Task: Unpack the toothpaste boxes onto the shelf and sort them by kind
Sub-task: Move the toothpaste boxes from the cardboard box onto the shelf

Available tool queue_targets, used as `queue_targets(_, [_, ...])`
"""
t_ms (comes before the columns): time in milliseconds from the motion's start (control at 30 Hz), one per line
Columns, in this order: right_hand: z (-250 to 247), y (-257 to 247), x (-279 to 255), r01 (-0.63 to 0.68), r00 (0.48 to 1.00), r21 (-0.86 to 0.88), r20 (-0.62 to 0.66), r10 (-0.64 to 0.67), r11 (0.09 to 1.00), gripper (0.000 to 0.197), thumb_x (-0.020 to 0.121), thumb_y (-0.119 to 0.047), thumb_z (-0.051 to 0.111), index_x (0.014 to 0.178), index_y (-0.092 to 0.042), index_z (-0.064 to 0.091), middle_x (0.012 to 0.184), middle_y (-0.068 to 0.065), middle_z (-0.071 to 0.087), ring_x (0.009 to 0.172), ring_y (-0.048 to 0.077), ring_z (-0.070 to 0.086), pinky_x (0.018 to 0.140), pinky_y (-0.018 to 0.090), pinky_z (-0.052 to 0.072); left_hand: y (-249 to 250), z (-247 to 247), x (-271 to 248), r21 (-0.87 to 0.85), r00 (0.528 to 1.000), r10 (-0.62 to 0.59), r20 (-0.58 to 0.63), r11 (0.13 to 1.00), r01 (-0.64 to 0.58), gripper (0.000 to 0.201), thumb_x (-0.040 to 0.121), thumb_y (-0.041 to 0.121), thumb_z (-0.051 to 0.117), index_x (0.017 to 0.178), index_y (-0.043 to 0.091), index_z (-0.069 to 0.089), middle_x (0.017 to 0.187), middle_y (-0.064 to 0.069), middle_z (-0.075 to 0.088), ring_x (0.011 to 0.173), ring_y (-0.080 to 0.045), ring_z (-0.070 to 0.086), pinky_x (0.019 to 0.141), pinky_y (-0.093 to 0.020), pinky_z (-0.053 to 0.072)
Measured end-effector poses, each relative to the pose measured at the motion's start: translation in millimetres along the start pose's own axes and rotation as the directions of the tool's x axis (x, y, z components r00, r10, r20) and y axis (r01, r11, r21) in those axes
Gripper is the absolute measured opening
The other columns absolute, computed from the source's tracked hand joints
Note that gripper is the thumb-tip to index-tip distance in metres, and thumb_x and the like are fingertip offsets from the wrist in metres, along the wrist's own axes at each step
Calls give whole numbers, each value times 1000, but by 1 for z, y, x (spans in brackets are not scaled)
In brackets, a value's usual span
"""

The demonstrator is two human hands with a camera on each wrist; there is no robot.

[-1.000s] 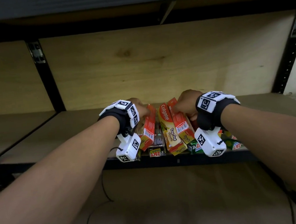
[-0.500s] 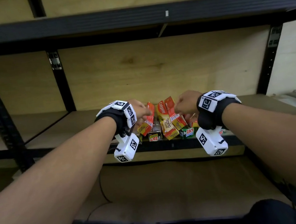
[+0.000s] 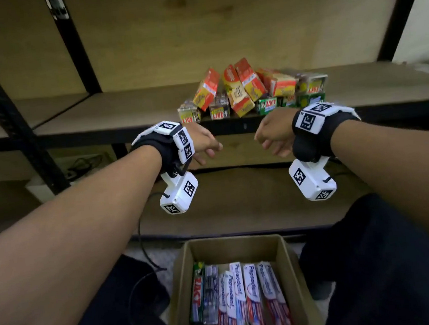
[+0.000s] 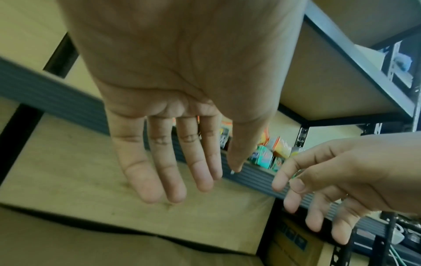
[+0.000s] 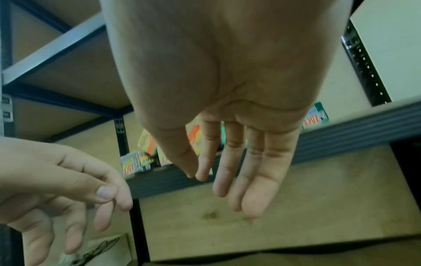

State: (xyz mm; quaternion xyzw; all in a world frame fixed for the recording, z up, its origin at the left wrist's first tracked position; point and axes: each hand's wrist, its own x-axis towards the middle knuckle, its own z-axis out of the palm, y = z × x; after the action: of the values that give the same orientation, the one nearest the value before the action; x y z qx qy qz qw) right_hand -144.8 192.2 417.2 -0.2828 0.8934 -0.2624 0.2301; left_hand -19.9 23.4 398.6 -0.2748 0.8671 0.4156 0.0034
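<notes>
A heap of orange, yellow and green toothpaste boxes (image 3: 248, 90) lies on the wooden shelf (image 3: 123, 111), near its front edge. Below, between my knees, an open cardboard box (image 3: 233, 247) holds several red-and-white Pepsodent boxes (image 3: 251, 296) and a green one (image 3: 198, 296) at the left. My left hand (image 3: 204, 147) and right hand (image 3: 271, 137) hang in front of the shelf edge, below the heap and above the carton. Both are empty, with the fingers straight and relaxed (image 4: 173, 172) (image 5: 237, 176).
Black metal uprights (image 3: 73, 42) frame the shelf bays, with a plywood back panel behind. A lower wooden shelf (image 3: 238, 199) sits under the heap's shelf. Black cables (image 3: 142, 238) trail down on the left. My dark-trousered legs flank the carton.
Both hands let go of the boxes on the shelf and drew back and down. My view tipped downward, bringing the open carton into sight.
</notes>
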Motion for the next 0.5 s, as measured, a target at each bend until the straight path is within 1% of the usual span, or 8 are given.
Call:
queue_targets(100, [29, 22, 14, -39, 998, -22, 55, 40, 999, 29, 96, -17, 56, 119, -1, 60, 98, 12, 68, 74, 30, 65, 88, 50, 55, -32, 24, 9, -19, 997, -65, 43, 998, 66, 16, 91, 31, 65, 99, 18, 70, 93, -4, 71, 74, -24, 64, 73, -37, 53])
queue_targets(133, [40, 29, 20, -46, 996, -48, 73, 49, 998, 27, 95, -17, 56, 115, 1, 63, 101, 15, 69, 74, 30, 65, 87, 47, 56, -42, 32, 13, -18, 996, -79, 51, 997, 80, 16, 90, 31, 66, 97, 18, 70, 94, -3, 71, 74, -24, 65, 73, -39, 54])
queue_targets(200, [61, 43, 34, -52, 991, -90, 116, 62, 995, 21, 93, -13, 56, 104, 1, 66, 97, 17, 68, 71, 29, 62, 77, 39, 54, -62, 48, 22, -23, 993, -104, 50, 994, 106, 15, 89, 31, 66, 94, 18, 70, 95, -4, 71, 72, -25, 66, 71, -39, 55])
queue_targets(233, [72, 49, 41, -57, 989, -95, 131, 69, 994, 16, 91, -12, 56, 100, -3, 65, 94, 17, 66, 68, 28, 61, 72, 37, 53, -72, 57, 27, -32, 991, -122, 52, 992, 124, 15, 89, 30, 66, 96, 16, 70, 95, -4, 71, 72, -25, 66, 70, -38, 55])
queue_targets(333, [101, 69, 59, -71, 987, -63, 143, 79, 996, 15, 88, -12, 62, 104, -11, 64, 92, 12, 68, 63, 23, 64, 59, 30, 56, -102, 80, 41, -64, 976, -195, 102, 977, 202, 14, 90, 29, 64, 95, 17, 68, 91, -5, 67, 70, -27, 61, 62, -33, 49])
queue_targets(400, [120, 84, 70, -73, 986, -54, 149, 80, 996, 17, 88, -12, 63, 106, -13, 62, 89, 9, 67, 63, 19, 64, 51, 25, 50, -121, 93, 50, -90, 962, -237, 134, 964, 250, 8, 90, 27, 63, 88, 19, 65, 87, -6, 62, 64, -24, 56, 57, -27, 42])
queue_targets(467, [139, 93, 81, -92, 977, -82, 184, 106, 992, 15, 90, -12, 62, 105, -11, 63, 96, 12, 69, 67, 21, 65, 56, 29, 54, -139, 106, 60, -89, 951, -269, 150, 955, 284, 8, 90, 26, 65, 88, 18, 64, 83, -6, 63, 57, -22, 54, 54, -25, 41])
queue_targets(500, [149, 98, 87, -110, 967, -101, 219, 130, 989, 16, 90, -13, 60, 105, -8, 64, 101, 14, 70, 74, 25, 68, 65, 34, 58, -148, 112, 64, -69, 948, -280, 154, 954, 293, 11, 90, 26, 66, 92, 16, 65, 83, -5, 65, 57, -22, 56, 53, -25, 45])
